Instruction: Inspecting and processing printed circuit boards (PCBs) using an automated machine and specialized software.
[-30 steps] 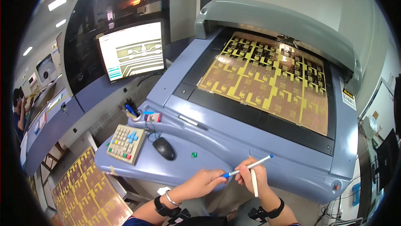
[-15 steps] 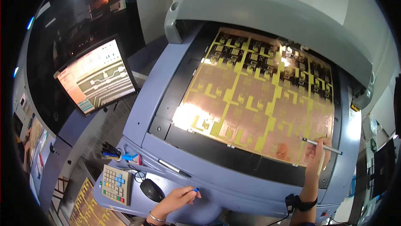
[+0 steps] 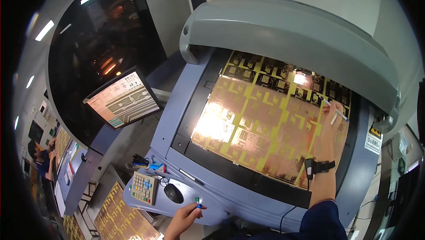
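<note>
A large copper-coloured circuit board panel (image 3: 265, 118) with yellow-green patterns lies on the flat bed of a blue-grey machine. My right hand (image 3: 330, 115) is over the panel's far right part. Its fingers are closed round a slim white marker pen (image 3: 341, 115) with a blue end, tip pointing to the far left, close to the dark patterned area. Whether the tip touches the panel, I cannot tell. Low in the view, my left hand (image 3: 182, 220) pinches a small blue pen cap (image 3: 199, 206) above the machine's front shelf. A black strap device sits on my right wrist.
A grey hood (image 3: 287, 27) arches over the panel's far edge. On the front shelf are a keypad (image 3: 144, 187), a black mouse (image 3: 173, 193) and another pen (image 3: 191, 176). A monitor (image 3: 126, 100) stands left. More panels (image 3: 121, 218) lie lower left; a person (image 3: 43, 158) works at far left.
My right hand has moved with the marker pen from the panel's near right corner to its far right part. My left hand still pinches the cap. The whole view has shifted.
</note>
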The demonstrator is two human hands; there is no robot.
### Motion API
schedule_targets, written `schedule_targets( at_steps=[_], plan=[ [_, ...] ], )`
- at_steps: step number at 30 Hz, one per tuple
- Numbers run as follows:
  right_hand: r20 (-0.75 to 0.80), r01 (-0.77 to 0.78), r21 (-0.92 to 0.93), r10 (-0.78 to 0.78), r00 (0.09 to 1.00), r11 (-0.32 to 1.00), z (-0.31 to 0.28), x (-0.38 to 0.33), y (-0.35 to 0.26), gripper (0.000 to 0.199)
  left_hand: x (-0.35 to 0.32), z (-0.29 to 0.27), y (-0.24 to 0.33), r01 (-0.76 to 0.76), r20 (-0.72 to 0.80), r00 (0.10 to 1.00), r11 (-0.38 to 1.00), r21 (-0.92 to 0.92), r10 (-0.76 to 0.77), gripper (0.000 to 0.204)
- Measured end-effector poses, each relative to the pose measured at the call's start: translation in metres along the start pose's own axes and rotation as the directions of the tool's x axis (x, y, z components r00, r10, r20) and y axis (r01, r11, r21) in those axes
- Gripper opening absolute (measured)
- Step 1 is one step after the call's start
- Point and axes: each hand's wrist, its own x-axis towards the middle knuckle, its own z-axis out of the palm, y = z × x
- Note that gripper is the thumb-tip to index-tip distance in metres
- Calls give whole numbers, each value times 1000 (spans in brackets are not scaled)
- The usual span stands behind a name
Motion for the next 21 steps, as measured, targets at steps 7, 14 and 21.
schedule_targets(
  at_steps=[7, 14, 21],
  plan=[
    [175, 103, -33, -96, 980, 994, 36, 57, 85, 11, -12, 10, 16, 43, -88, 995, 998, 39, -40, 26],
    [297, 346, -356, -246, 923, 868, 26, 108, 155, 27, -9, 8, 19, 24, -138, 990, 995, 96, -10, 27],
    [308, 317, -317, -219, 926, 894, 42, 101, 145, 30, 6, 13, 15, -31, -114, 993, 993, 117, 44, 30]
  ],
)
